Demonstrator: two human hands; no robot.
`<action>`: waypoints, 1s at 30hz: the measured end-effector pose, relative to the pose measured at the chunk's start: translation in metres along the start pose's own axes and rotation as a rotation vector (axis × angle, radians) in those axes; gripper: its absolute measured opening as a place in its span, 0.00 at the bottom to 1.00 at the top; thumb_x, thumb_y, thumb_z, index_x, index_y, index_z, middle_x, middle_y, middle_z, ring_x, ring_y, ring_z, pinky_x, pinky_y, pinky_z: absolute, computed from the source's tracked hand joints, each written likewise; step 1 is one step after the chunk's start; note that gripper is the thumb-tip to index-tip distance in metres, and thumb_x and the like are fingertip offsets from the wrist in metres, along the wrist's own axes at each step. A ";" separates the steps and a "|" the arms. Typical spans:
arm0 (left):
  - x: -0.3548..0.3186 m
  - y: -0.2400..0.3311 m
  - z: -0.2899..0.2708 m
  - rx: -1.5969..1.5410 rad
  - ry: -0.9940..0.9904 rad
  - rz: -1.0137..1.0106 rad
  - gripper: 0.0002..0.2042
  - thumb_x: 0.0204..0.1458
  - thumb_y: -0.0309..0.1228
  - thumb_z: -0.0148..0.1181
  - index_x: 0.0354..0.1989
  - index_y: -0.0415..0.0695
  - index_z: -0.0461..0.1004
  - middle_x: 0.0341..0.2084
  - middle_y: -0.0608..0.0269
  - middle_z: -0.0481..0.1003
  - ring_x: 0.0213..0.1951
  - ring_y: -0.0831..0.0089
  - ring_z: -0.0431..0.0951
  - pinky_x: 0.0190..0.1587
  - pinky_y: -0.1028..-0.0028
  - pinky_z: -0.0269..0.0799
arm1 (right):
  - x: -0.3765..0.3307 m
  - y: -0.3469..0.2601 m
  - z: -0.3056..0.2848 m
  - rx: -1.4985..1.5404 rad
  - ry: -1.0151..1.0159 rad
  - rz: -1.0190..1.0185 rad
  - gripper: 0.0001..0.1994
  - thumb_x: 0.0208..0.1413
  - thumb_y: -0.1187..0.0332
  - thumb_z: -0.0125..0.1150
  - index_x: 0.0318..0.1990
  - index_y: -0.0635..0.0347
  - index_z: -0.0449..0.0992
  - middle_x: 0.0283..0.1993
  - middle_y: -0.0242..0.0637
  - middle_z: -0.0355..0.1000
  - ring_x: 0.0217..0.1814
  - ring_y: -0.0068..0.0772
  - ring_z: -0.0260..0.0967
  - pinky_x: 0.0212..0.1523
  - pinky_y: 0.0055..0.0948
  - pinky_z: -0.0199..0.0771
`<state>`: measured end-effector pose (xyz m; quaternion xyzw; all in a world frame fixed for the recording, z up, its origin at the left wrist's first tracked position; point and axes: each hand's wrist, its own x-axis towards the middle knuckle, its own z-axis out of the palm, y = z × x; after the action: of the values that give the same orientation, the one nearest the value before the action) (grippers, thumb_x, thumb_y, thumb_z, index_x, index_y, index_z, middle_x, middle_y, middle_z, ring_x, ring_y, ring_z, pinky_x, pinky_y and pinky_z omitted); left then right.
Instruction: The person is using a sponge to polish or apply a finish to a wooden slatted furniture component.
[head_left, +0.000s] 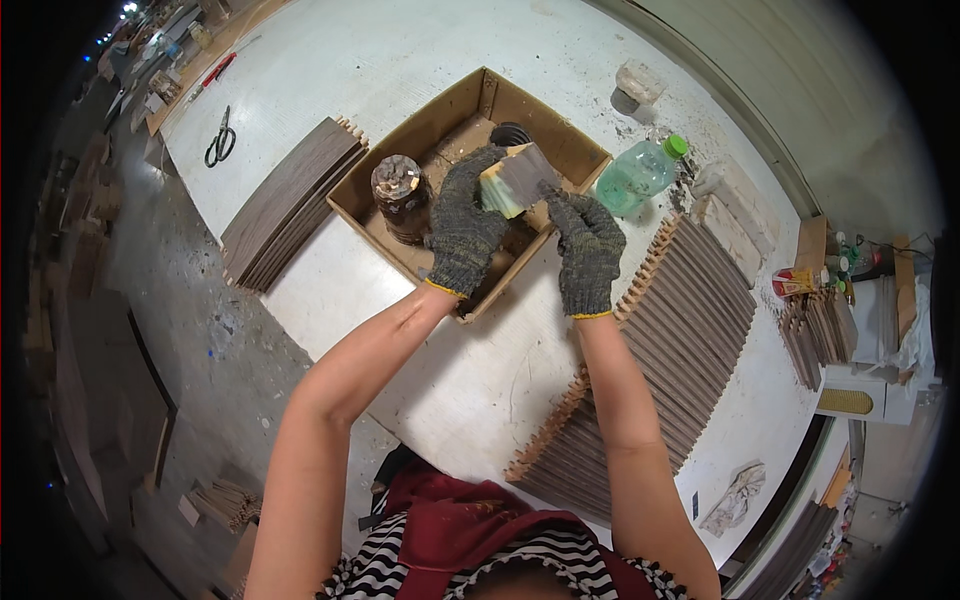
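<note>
Both my hands wear dark grey knitted gloves with yellow cuffs. My left hand [466, 220] is closed on a small block [518, 181] with a grey-brown face and a yellowish-green side; its material is unclear. At the block's right corner, the fingers of my right hand [588, 243] are curled and pinch its edge. The block is held over an open cardboard box [440, 118]. Inside the box, left of my left hand, stands a jar [401, 197] caked with brown drips. A dark rounded thing [510, 133] sits behind the block, partly hidden.
Stacked dark wood slats [295, 205] with pegged ends lie left of the box. A long row of similar slats [665, 335] spreads under my right forearm. A green-capped bottle [638, 176] stands right of the box. Scissors [221, 138] lie at far left on the white table [345, 280].
</note>
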<state>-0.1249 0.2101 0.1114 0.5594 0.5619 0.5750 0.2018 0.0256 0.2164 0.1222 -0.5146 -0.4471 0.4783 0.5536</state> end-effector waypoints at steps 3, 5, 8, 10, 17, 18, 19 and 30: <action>0.000 0.000 0.000 0.006 -0.021 0.033 0.28 0.43 0.18 0.65 0.58 0.45 0.72 0.55 0.56 0.74 0.59 0.59 0.72 0.64 0.64 0.65 | 0.009 -0.006 -0.004 0.004 0.033 -0.046 0.08 0.55 0.70 0.69 0.41 0.63 0.83 0.31 0.28 0.76 0.27 0.16 0.64 0.28 0.19 0.65; -0.001 0.001 0.000 -0.002 -0.004 0.019 0.28 0.44 0.19 0.66 0.57 0.45 0.72 0.55 0.56 0.74 0.59 0.58 0.71 0.65 0.63 0.64 | 0.004 -0.014 -0.007 0.005 0.055 -0.036 0.06 0.55 0.76 0.67 0.40 0.66 0.82 0.36 0.32 0.78 0.35 0.21 0.71 0.39 0.22 0.73; 0.000 0.002 0.000 -0.019 -0.003 -0.014 0.27 0.44 0.20 0.66 0.57 0.45 0.72 0.55 0.55 0.73 0.59 0.58 0.71 0.65 0.63 0.64 | -0.011 -0.018 -0.004 0.077 0.043 0.135 0.07 0.55 0.76 0.68 0.40 0.66 0.82 0.35 0.31 0.78 0.33 0.20 0.71 0.36 0.22 0.73; -0.002 0.003 0.001 -0.029 -0.031 -0.052 0.27 0.44 0.21 0.66 0.57 0.45 0.72 0.55 0.55 0.73 0.59 0.58 0.71 0.64 0.64 0.64 | -0.017 -0.013 0.003 -0.016 -0.067 0.079 0.06 0.55 0.76 0.68 0.39 0.67 0.82 0.34 0.32 0.78 0.34 0.20 0.72 0.36 0.21 0.74; -0.001 0.002 -0.002 0.019 -0.043 -0.044 0.28 0.44 0.20 0.66 0.57 0.45 0.73 0.53 0.53 0.74 0.58 0.58 0.72 0.63 0.64 0.66 | 0.009 0.001 -0.001 0.041 0.009 0.006 0.09 0.53 0.69 0.71 0.39 0.62 0.82 0.29 0.26 0.73 0.23 0.13 0.60 0.22 0.17 0.60; -0.002 0.002 -0.002 0.010 -0.048 -0.022 0.28 0.43 0.20 0.66 0.58 0.46 0.73 0.53 0.53 0.74 0.58 0.57 0.72 0.63 0.64 0.66 | 0.013 -0.002 -0.004 0.032 0.010 0.027 0.09 0.53 0.68 0.72 0.39 0.62 0.82 0.29 0.26 0.73 0.23 0.13 0.60 0.22 0.17 0.60; -0.002 0.002 -0.002 0.002 -0.053 0.000 0.28 0.43 0.20 0.66 0.58 0.46 0.73 0.53 0.53 0.74 0.58 0.57 0.72 0.63 0.64 0.66 | 0.016 -0.005 -0.007 0.011 0.021 0.014 0.10 0.53 0.67 0.71 0.40 0.62 0.82 0.28 0.26 0.73 0.23 0.13 0.60 0.23 0.17 0.59; 0.002 0.012 -0.006 -0.134 -0.101 -0.207 0.32 0.38 0.27 0.76 0.57 0.47 0.73 0.51 0.57 0.75 0.54 0.65 0.75 0.58 0.68 0.71 | -0.005 -0.018 -0.017 -0.002 -0.050 0.038 0.10 0.55 0.68 0.69 0.42 0.61 0.82 0.31 0.26 0.76 0.23 0.13 0.60 0.22 0.16 0.58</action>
<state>-0.1262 0.2055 0.1238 0.5120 0.5660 0.5584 0.3252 0.0431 0.2092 0.1392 -0.5114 -0.4516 0.5010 0.5325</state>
